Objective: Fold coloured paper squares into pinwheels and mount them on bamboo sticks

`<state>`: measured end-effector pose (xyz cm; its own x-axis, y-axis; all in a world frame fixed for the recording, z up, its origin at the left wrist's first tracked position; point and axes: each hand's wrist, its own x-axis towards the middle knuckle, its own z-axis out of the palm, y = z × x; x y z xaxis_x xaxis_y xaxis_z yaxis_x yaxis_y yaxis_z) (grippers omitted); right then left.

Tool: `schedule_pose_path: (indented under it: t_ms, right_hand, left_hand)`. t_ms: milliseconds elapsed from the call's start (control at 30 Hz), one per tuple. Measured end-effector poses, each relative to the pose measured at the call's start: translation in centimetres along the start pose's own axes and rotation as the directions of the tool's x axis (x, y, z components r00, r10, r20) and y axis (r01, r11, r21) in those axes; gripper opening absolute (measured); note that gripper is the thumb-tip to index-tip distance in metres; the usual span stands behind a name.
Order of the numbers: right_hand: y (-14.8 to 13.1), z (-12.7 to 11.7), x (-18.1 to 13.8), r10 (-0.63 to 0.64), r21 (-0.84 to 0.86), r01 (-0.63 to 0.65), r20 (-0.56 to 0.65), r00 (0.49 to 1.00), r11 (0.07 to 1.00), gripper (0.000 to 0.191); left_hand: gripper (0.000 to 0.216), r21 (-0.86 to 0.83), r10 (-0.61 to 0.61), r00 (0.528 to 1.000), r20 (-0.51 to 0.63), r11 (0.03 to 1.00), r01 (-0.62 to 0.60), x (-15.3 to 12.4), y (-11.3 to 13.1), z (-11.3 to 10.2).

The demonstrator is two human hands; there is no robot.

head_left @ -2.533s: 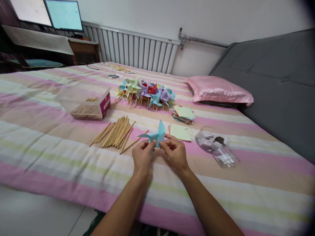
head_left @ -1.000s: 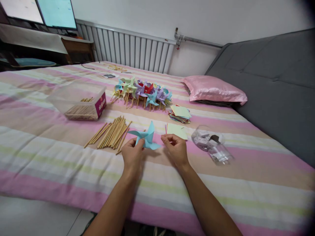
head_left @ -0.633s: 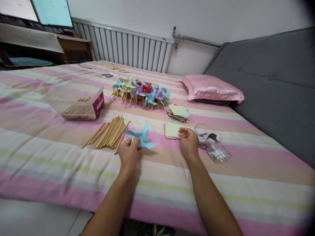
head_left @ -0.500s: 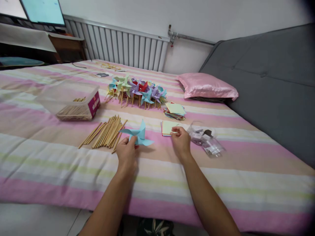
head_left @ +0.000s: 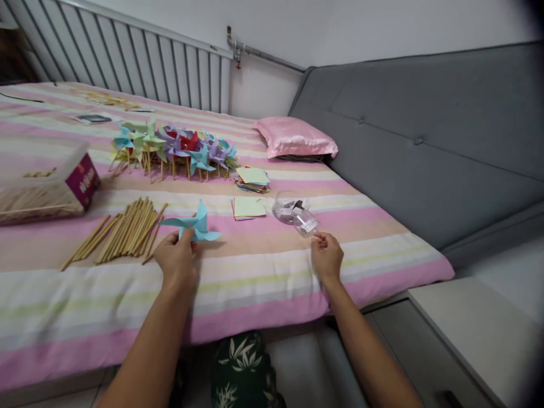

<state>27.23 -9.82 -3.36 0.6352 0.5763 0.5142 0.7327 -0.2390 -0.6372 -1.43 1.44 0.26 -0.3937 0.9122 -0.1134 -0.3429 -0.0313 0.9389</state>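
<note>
My left hand (head_left: 177, 258) pinches a light blue paper pinwheel (head_left: 196, 228) by its centre, just above the bedspread. Its blades are folded and stand out from the fingers. To the left of that hand lies a pile of thin wooden sticks (head_left: 131, 232). My right hand (head_left: 328, 256) is closed, thumb and fingertips together, at the near edge of a clear plastic bag (head_left: 306, 222). Whether the fingertips grip the bag or hold something tiny cannot be made out. Small pale and dark pieces show inside the bag.
Two stacks of coloured paper squares, a near one (head_left: 249, 208) and a far one (head_left: 254, 177), lie between the hands and the pink pillow (head_left: 300, 137). Finished pinwheels (head_left: 174, 147) stand grouped behind the sticks. At left is a clear plastic box (head_left: 80, 181) with sticks inside.
The view has turned right. My right hand has left the near paper stack and moved right and nearer, to the plastic bag's edge. The left hand still holds the pinwheel.
</note>
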Motion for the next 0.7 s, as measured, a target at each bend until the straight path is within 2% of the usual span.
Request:
schedule_pose_path:
  t_ms: [167,300,433,700]
  right_hand:
    - [1.0,1.3,2.7,-0.009,-0.113,0.024,0.134,0.991,0.993,0.03]
    - [0.7,2.3,2.8,0.06,-0.263,0.0,0.222,0.973,0.965,0.028]
    - [0.4,2.4,2.8,0.077,-0.357,0.038,0.303,0.95,0.933,0.028]
    - [0.4,2.8,2.8,0.067,-0.439,0.077,0.305,0.95,0.895,0.028]
  left_hand:
    - [0.012,0.036,0.019,0.999,-0.026,0.999,-0.018,0.0,-0.2,0.2]
    - [0.011,0.052,0.028,0.999,-0.025,0.998,-0.027,-0.3,0.0,0.3]
    - [0.011,0.073,0.024,1.0,-0.018,0.997,-0.023,-0.4,0.0,0.4]
    - [0.017,0.079,0.012,1.0,0.015,0.997,-0.014,-0.5,-0.4,0.1]
